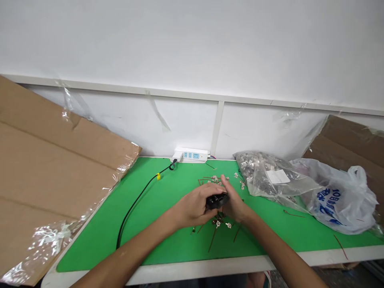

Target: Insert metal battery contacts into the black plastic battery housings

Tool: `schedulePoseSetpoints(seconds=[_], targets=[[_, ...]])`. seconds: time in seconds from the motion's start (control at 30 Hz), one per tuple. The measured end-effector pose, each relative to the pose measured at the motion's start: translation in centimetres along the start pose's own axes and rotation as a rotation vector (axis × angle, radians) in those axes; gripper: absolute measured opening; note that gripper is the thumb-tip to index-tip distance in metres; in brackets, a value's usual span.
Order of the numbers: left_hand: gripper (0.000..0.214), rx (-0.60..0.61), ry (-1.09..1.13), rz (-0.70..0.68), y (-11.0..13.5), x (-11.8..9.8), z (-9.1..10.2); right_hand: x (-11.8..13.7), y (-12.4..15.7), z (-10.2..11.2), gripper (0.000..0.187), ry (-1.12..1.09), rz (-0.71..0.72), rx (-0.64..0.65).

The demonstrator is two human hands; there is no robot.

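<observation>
Here, low over the green mat (pixel 168 192), both hands are together around one dark thing. The left hand (pixel 193 206) is curled partway closed, thumb and fingers bent about a black object (pixel 214 201), fingers over its top and more of the hand beneath it. And the right hand (pixel 235 204) sits close against the object's right end, thumb pointing up and away; its other fingers are mostly hidden from here, so I cannot tell how tightly they are bent or whether they grip anything. What exactly the black object is, I can't make out; too much of it is covered.

Just below the hands, small metal pieces (pixel 229 225) lie on the mat, with thin copper-coloured wires (pixel 212 242) among them, and there are more of both just beyond the fingers. Over to the right, a clear bag (pixel 255 176) full of small parts slumps beside a white plastic bag (pixel 339 200) with blue print. At the back, against the wall, a power strip (pixel 201 156) has a black cable (pixel 139 194) running from it towards the left forearm.
</observation>
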State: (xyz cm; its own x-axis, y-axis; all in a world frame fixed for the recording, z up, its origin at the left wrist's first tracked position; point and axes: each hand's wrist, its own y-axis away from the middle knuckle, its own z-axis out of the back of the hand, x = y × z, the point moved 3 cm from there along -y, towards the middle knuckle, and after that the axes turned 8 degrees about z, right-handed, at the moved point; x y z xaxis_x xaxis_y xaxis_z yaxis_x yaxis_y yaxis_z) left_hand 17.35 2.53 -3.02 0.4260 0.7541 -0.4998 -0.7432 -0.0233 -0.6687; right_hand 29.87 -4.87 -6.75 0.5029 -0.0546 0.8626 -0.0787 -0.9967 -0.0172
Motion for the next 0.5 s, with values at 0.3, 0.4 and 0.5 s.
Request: schedulePoseSetpoints(seconds=[0.3, 0.4, 0.5], targets=[[0.071, 0.07, -0.151, -0.157, -1.0, -0.9, 0.3, 0.3, 0.0, -0.5, 0.071, -0.017, 0.06, -0.043], [0.074, 0.043, -0.095, -0.179, -1.0, -0.6, 0.6, 0.1, -0.1, -0.7, 0.07, -0.014, 0.094, -0.009], [0.075, -0.038, -0.043, -0.154, -0.8, -0.3, 0.9, 0.3, -0.2, -0.9, 0.07, 0.0, 0.189, -0.023]])
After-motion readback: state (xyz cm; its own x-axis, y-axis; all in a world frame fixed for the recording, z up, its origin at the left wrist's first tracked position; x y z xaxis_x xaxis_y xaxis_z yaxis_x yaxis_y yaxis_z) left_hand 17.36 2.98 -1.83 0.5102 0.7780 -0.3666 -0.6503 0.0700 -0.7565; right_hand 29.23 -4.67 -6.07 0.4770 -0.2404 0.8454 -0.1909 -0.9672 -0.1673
